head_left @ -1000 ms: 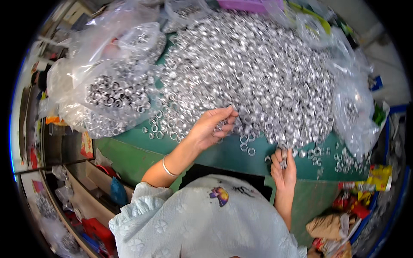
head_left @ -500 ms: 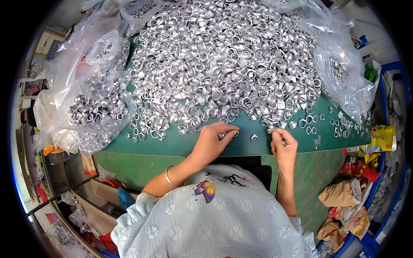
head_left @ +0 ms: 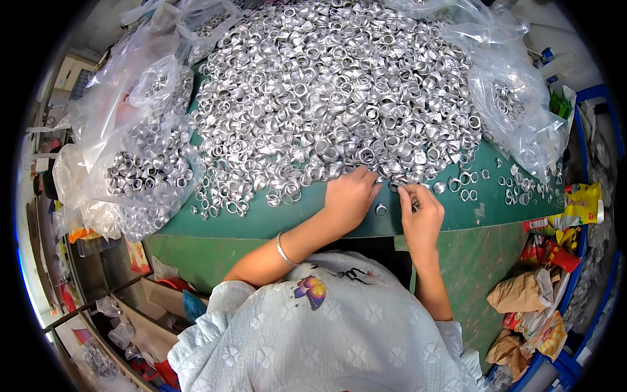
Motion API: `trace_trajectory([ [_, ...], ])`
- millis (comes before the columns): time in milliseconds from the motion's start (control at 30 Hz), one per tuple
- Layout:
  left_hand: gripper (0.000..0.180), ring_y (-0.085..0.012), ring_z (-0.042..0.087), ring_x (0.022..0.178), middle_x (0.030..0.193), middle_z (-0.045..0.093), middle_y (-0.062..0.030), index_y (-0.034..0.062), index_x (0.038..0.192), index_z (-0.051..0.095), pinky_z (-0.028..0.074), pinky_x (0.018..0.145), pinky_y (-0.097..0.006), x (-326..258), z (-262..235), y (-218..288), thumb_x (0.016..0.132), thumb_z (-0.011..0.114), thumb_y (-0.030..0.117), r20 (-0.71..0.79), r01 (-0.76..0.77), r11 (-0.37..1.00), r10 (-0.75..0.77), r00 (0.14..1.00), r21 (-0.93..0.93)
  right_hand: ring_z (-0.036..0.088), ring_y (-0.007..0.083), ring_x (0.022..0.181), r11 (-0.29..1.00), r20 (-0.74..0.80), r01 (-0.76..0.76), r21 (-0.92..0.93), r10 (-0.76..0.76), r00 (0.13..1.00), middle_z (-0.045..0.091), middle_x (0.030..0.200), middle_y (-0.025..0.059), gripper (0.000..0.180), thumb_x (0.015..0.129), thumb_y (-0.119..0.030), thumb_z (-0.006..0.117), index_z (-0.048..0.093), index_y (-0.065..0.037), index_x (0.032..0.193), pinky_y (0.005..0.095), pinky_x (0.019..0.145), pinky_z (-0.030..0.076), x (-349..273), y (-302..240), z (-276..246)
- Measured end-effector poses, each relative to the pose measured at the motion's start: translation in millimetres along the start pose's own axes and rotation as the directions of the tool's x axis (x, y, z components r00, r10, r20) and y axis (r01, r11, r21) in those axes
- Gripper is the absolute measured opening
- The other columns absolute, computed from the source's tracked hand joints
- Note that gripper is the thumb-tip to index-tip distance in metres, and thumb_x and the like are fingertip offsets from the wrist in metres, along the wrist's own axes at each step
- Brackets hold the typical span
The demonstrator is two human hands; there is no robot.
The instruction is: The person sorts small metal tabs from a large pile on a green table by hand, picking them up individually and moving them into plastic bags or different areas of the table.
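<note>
A large heap of silver-coloured metal rings (head_left: 333, 98) covers the green tabletop in front of me. At the heap's near edge is my left hand (head_left: 353, 197), its fingers curled and the tips pressed together; what they pinch, if anything, is hidden. Just right of it, my right hand (head_left: 423, 219) is closed with a ring (head_left: 394, 187) at its thumb and fingertip. More silver metal shows inside its curled fingers. A lone ring (head_left: 381, 209) lies on the table between the two hands, touched by neither.
Clear plastic bags with rings stand on the left (head_left: 149, 171) and on the right (head_left: 506, 101). A small loose group of rings (head_left: 519, 188) lies at the right. The green table's front edge (head_left: 470, 227) runs before my body. Packets and brown paper (head_left: 519, 292) sit at lower right.
My left hand has moved right and forward to the heap's edge. The right hand has shifted slightly left and up, and the hands are closer together. The lone ring still lies between them.
</note>
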State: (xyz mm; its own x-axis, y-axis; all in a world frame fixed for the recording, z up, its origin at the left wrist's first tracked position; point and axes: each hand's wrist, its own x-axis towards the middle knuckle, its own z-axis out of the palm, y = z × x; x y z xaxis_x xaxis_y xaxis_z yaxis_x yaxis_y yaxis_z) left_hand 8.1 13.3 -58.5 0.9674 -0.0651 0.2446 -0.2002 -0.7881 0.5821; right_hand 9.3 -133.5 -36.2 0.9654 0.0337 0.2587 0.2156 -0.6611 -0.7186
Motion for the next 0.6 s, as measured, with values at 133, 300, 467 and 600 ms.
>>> trace_trajectory([
  [133, 0.011, -0.0173, 0.054, 0.050, 0.071, 0.059, -0.0061, 0.0038, 0.078, 0.063, 0.041, 0.042, -0.028, 2.5, -0.5, -3.2, 0.077, 0.063, 0.014, -0.140, -0.004, 0.944, -0.044, 0.989, -0.330, 0.050, 0.0108, 0.053, 0.976, 0.077, -0.119, 0.184, 0.106, 0.991, 0.057, 0.063, 0.0060, 0.007, 0.078, -0.003, 0.062, 0.059, 0.003, 0.079, 0.0241, 0.050, 0.039, -6.7, 5.5, -8.7],
  [300, 0.015, -0.0051, 0.043, 0.050, 0.075, 0.058, -0.0032, 0.0006, 0.081, 0.061, 0.028, 0.037, -0.017, 4.3, -42.3, -5.6, 0.084, 0.058, 0.015, 0.735, 0.731, -0.112, -0.219, 0.642, -0.673, 0.046, 0.0036, 0.058, 0.631, 0.421, -0.504, 0.589, 0.293, 0.858, 0.052, 0.062, -0.0010, 0.015, 0.079, -0.001, 0.060, 0.059, 0.001, 0.093, 0.0195, 0.052, 0.036, -10.5, -3.7, -10.9],
  [467, 0.015, -0.0043, 0.039, 0.050, 0.073, 0.054, -0.0036, 0.0019, 0.079, 0.058, 0.024, 0.035, -0.015, -5.6, -43.2, -9.9, 0.084, 0.059, 0.016, 0.836, 0.760, -0.425, 0.011, 0.548, -0.493, 0.046, 0.0036, 0.061, 0.673, 0.400, -0.368, 0.642, 0.116, 0.909, 0.053, 0.064, -0.0015, 0.028, 0.077, 0.000, 0.062, 0.057, 0.000, 0.105, 0.0177, 0.060, 0.035, -8.7, -24.4, -4.9],
  [600, 0.015, -0.0047, 0.040, 0.050, 0.072, 0.054, -0.0029, 0.0027, 0.080, 0.058, 0.024, 0.035, -0.015, -10.7, -46.3, -8.1, 0.083, 0.060, 0.017, 0.845, 0.752, -0.474, 0.031, 0.534, -0.458, 0.044, 0.0040, 0.059, 0.723, 0.386, -0.298, 0.623, 0.047, 0.921, 0.052, 0.063, -0.0017, 0.030, 0.074, 0.001, 0.064, 0.059, -0.001, 0.104, 0.0180, 0.056, 0.035, -6.4, -27.3, -1.9],
])
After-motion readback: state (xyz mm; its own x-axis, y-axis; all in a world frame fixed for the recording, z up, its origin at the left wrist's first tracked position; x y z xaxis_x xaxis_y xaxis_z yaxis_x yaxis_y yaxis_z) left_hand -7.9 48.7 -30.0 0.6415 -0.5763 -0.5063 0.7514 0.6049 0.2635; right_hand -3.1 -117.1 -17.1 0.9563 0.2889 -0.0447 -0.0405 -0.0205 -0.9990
